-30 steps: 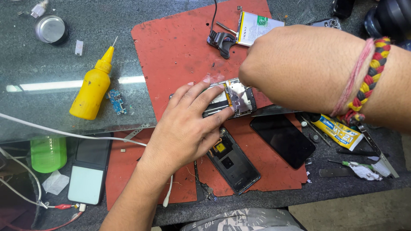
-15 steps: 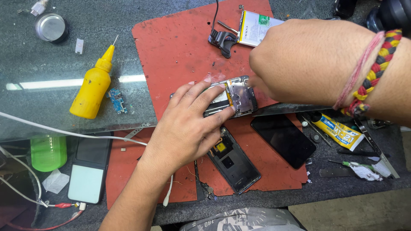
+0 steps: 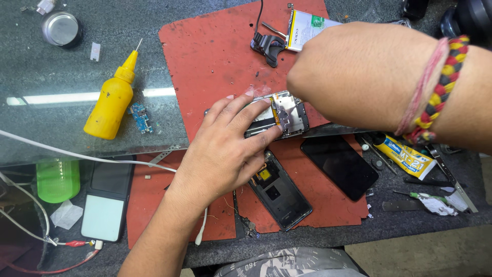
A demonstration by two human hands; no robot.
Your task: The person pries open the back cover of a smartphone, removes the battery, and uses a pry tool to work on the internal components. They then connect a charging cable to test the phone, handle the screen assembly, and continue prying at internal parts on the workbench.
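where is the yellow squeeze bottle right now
In the head view the yellow squeeze bottle lies on the glass worktop at the left, just beyond the red mat, with a small blue circuit board beside its base.

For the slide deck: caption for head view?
Left hand pins an opened phone on a red mat; right hand works above.

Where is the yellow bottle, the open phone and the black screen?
yellow bottle [image 3: 108,107], head view, middle of its body.
open phone [image 3: 287,114], head view, bare metal inside.
black screen [image 3: 339,165], head view, middle of glass.
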